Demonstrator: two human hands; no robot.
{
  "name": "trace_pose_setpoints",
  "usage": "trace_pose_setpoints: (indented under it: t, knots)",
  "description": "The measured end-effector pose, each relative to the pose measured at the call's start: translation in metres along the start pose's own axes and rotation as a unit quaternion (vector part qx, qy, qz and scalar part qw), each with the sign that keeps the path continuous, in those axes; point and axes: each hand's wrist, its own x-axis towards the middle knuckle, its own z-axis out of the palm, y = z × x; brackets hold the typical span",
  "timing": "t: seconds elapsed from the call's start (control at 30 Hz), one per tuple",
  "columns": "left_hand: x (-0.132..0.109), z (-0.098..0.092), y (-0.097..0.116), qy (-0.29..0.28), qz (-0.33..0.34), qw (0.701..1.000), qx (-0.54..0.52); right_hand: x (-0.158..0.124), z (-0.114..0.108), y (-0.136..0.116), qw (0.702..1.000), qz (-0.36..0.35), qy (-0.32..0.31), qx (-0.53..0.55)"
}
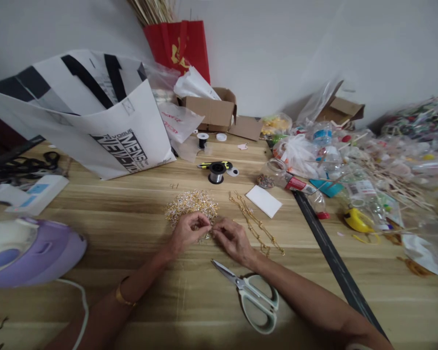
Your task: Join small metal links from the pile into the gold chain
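Observation:
My left hand (187,230) and my right hand (232,237) meet at the middle of the wooden table (138,223), fingertips pinched together on small gold pieces from the pile of gold rings (190,204) just beyond them. The piece between the fingers is too small to make out. Finished gold chains (255,224) lie to the right of my right hand. White-handled scissors (251,291) rest beside my right forearm. A gold bangle (123,295) sits on my left wrist.
A purple and white iron (25,250) with a cord sits at the left. A large white bag (95,116), cardboard boxes (211,111) and a wire spool (216,172) stand behind. A black ruler (332,257) and a heap of plastic bags, bottles and sticks (368,165) fill the right.

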Motion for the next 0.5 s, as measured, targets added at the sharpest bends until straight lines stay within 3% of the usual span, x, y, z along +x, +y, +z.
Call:
trace_pose_setpoints:
  t: [0.37,0.5]
  knots:
    - [0.0032,-0.0049,-0.0068,0.006,0.018,1.0,0.018,0.0024,-0.0014,-0.0006,1.0,0.014,0.005,0.009]
    - [0.0027,-0.0064,-0.0047,0.032,0.01,0.999,0.031,0.0026,-0.0014,0.0017,0.999,0.043,0.011,0.026]
